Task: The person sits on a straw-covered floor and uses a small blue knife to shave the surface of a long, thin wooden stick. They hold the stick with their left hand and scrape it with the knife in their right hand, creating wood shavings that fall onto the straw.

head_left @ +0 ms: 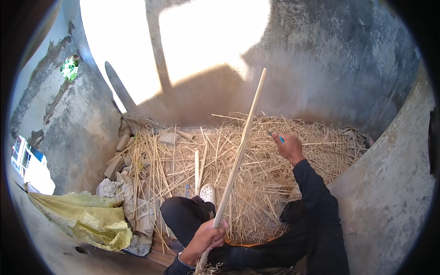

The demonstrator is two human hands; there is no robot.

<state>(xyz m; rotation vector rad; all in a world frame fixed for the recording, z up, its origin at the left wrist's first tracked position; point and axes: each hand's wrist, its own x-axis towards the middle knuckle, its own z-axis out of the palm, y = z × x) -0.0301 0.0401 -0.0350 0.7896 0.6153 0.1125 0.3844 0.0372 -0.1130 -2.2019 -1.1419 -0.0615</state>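
My left hand [207,239] is closed around the lower part of a long, pale bamboo strip [242,149]. The strip slants up and to the right, its far end in the air before the back wall. Over the shavings on the right is my right hand [289,147], closed on a small blue-handled knife [281,139]; its short dark tip points up and left, apart from the strip. Curled shavings [211,269] cling near the strip's lower end, below my left hand. Fingers hide most of the knife's handle.
Shavings and thin strips [316,142] cover the floor between concrete walls [321,59]. A white clog [207,194] on my foot stands beside a short upright split piece [196,172]. Yellowish sacking [87,220] and a greyish cloth [141,224] lie at the left.
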